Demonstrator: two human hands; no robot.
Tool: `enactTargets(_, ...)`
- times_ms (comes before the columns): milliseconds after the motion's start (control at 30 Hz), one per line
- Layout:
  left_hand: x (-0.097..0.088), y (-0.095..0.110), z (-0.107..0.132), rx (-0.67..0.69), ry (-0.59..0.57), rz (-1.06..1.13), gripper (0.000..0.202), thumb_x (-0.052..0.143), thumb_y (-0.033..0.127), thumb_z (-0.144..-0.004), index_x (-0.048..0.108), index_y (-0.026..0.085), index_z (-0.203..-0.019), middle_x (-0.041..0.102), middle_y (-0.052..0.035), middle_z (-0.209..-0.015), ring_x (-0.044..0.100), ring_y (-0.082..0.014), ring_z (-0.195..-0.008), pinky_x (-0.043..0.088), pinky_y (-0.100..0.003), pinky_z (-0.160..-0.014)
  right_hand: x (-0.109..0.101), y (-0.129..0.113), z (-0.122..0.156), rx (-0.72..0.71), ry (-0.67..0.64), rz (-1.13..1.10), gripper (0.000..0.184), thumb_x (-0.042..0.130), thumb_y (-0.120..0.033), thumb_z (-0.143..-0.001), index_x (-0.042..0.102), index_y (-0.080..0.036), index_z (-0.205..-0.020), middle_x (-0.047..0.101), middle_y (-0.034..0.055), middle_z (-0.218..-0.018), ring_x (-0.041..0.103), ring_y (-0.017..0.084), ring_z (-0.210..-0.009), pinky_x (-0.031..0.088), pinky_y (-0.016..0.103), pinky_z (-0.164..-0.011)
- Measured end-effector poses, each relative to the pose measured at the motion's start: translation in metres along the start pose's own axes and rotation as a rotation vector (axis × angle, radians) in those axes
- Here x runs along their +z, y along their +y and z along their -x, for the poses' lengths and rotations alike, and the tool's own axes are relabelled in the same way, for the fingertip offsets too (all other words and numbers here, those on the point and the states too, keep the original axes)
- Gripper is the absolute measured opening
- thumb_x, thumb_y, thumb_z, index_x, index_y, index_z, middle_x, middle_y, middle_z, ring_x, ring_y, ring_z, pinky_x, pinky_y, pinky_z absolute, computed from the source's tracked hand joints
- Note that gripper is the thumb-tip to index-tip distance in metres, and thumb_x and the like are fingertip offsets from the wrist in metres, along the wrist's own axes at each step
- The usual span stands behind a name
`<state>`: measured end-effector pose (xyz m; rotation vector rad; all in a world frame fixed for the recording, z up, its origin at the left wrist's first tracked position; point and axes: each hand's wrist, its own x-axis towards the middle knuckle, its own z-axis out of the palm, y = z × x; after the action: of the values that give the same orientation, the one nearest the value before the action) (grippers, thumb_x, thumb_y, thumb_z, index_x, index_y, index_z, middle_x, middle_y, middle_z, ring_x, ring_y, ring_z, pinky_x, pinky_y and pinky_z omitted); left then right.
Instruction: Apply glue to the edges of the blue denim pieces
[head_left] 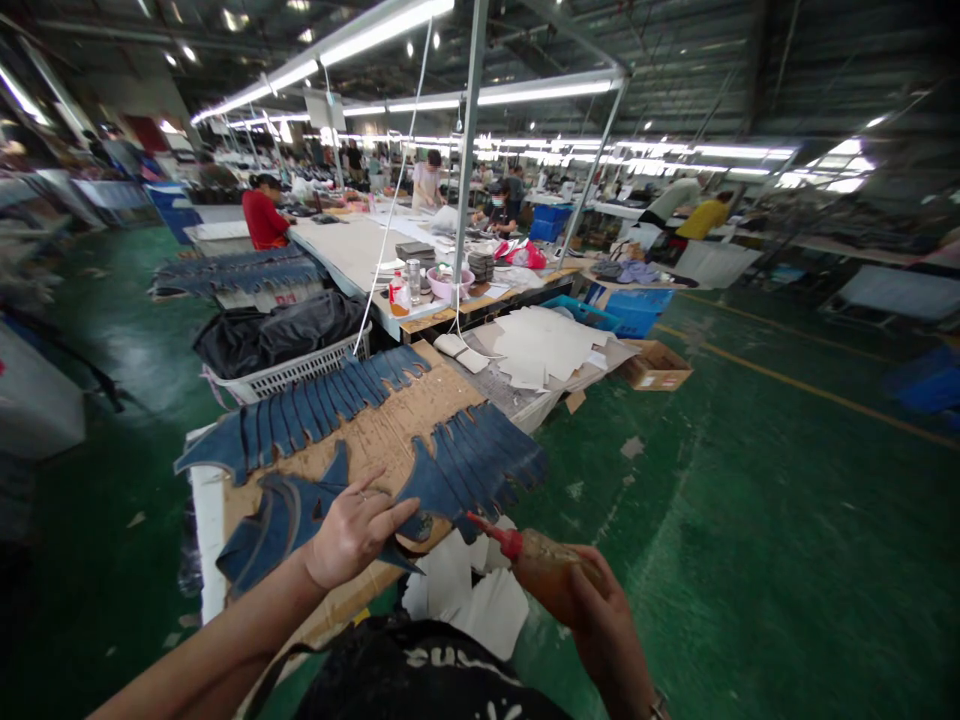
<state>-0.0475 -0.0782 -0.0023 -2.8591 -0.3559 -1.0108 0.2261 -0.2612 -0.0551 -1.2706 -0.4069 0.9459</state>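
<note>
Seen through the head camera from where I sit, two bare hands work at a board-topped bench. The right hand (604, 610) is closed around a squeeze bottle (551, 578) of amber liquid, its palm wrapped about the rear of the body. The bottle lies tilted, its red nozzle (508, 541) pointing left and slightly upward, with the tip just beside the near edge of a fan of blue leather-like strips (476, 455). I cannot tell whether tip and strip touch. The left hand (356, 535) is partly open, palm down, over the near part of the bench; one finger reaches right to the near left corner of the fan. I cannot tell whether anything is pinched beneath it.

The fan lies on the right of a stained brown board (394, 425), its notched ends projecting over the board's right edge. A longer row of blue strips (300, 415) runs along the far left side, and loose curved blue pieces (274, 525) lie to the left of the left hand. Pale sheet scraps (487, 605) lie below the nozzle, beside a black apron (405, 675).

Beyond the board I note a white plastic basket (296, 378) heaped with black material (289, 330), a low table bearing pale cut sheets (546, 345), and an open cardboard box (656, 366) on the green floor (735, 520). Farther back, a person in red (264, 215) bends at a long worktable (346, 252).
</note>
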Motion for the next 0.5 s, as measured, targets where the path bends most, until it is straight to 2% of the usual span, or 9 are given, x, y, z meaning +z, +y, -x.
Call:
enactTargets(100,0.009,-0.008,0.005,0.010,-0.033,0.037,0.033,0.033,0.019,-0.097,0.053,0.022,-0.124,0.064,0.0012,-0.070,0.062,-0.0104,-0.061,0.040,-0.051,-0.106,0.002,-0.003,0.003,0.008,-0.041,-0.011,0.042,0.076,-0.051,-0.061,0.064,-0.021,-0.089,0.074,0.0090,-0.089,0.069,0.029,-0.079,0.055,0.038,-0.067)
enactTargets(233,0.022,-0.014,0.004,0.032,-0.042,0.085,0.034,0.033,0.016,-0.096,0.053,0.021,-0.123,0.064,0.0008,-0.072,0.062,-0.0110,-0.063,0.039,-0.050,-0.107,0.022,-0.006,0.009,-0.038,-0.091,0.112,0.039,0.077,-0.048,-0.060,0.067,-0.020,-0.085,0.072,0.0064,-0.084,0.066,0.024,-0.074,0.054,0.032,-0.066)
enactTargets(367,0.030,-0.011,0.002,0.048,-0.063,0.092,0.033,0.032,0.012,-0.094,0.056,0.018,-0.116,0.063,0.0010,-0.069,0.059,-0.0109,-0.058,0.039,-0.045,-0.107,0.028,0.005,0.009,-0.034,0.049,0.239,0.038,0.077,-0.048,-0.060,0.068,-0.020,-0.084,0.072,0.0049,-0.079,0.065,0.022,-0.070,0.053,0.027,-0.062)
enactTargets(500,0.039,-0.008,0.006,0.033,-0.107,0.101,0.030,0.032,0.015,-0.095,0.058,0.020,-0.110,0.062,0.0021,-0.065,0.056,-0.0106,-0.056,0.040,-0.041,-0.105,0.000,0.021,-0.002,0.049,0.253,0.195,0.045,0.079,-0.050,-0.056,0.065,-0.022,-0.088,0.073,0.0035,-0.078,0.067,0.022,-0.068,0.054,0.025,-0.055)
